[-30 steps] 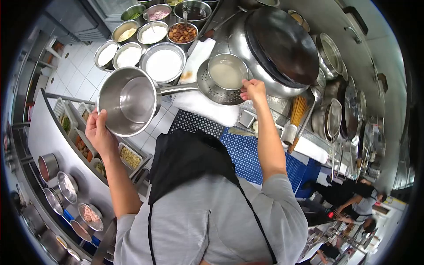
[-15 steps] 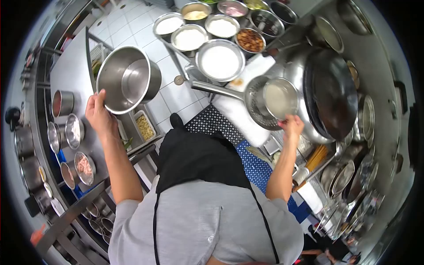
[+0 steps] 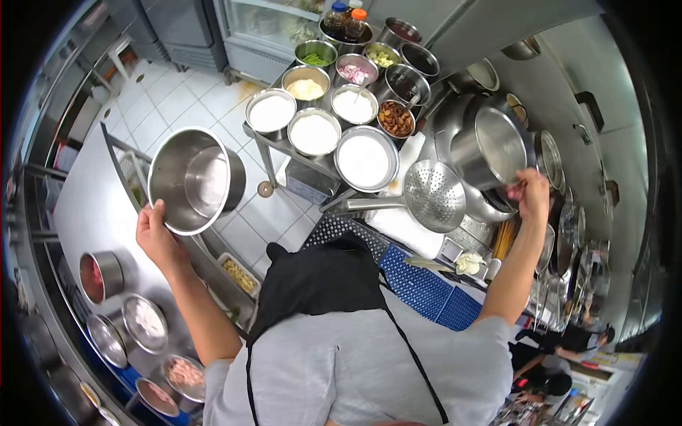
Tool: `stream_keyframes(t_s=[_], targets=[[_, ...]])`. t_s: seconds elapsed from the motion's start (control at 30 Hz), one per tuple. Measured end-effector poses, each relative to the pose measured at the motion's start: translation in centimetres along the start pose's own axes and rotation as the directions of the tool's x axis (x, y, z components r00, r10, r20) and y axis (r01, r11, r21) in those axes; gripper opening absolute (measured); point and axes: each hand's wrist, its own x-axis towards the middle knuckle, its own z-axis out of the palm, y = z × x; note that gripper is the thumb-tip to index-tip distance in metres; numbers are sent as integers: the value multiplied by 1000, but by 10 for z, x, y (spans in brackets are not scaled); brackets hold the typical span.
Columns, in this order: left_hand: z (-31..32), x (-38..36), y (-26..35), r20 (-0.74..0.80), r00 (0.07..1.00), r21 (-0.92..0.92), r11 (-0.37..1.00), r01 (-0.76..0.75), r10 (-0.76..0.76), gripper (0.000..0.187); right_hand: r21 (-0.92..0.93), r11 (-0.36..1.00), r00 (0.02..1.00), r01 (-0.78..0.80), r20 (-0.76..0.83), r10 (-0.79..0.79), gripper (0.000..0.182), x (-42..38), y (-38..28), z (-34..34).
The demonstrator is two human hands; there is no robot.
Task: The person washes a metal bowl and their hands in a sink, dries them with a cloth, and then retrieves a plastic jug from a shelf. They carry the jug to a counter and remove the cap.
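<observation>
My left hand (image 3: 158,238) grips the rim of an empty steel pot (image 3: 193,180), held tilted over the tiled floor at the left. My right hand (image 3: 531,192) holds a second steel pot (image 3: 493,147) by its rim, tipped on its side above the wok (image 3: 483,206) at the right. A perforated steel strainer ladle (image 3: 432,195) rests between the two hands, its long handle pointing left, on a white cloth (image 3: 405,226).
Several steel bowls of white powders, sauces and chopped ingredients (image 3: 339,121) stand on a trolley ahead. A steel counter (image 3: 92,227) at the left holds small tins and tubs. Another person (image 3: 568,348) works at the lower right. Blue mats (image 3: 426,287) cover the floor.
My right hand lifted the small pot out of the strainer and tipped it over the wok. The left hand kept hold of the big pot; the view swung.
</observation>
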Motion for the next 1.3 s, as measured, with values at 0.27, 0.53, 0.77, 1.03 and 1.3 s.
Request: stream_keyframes(t_s=[0.27,0.53,0.77,1.03,1.3], targets=[[24,57,-3,145,988,-48,997,61,-53,26,73,997,999,-3,53,-1,18,79,-99,98],[51,108,-11,209,977,62,998,17,-30,25,244,964,995,101,-24,-98,15,206,-120,245],[55,169,-21,158,986,221,975,16,-52,14,387,915,982,110,-183,-41,11,330,-82,378],[69,197,-25,38,999,222,975,10,-19,11,306,952,975,-21,-204,87,10,401,-57,465],[92,224,-36,-8,1000,256,966,22,-21,13,272,949,952,-159,-214,220,19,435,-21,510]])
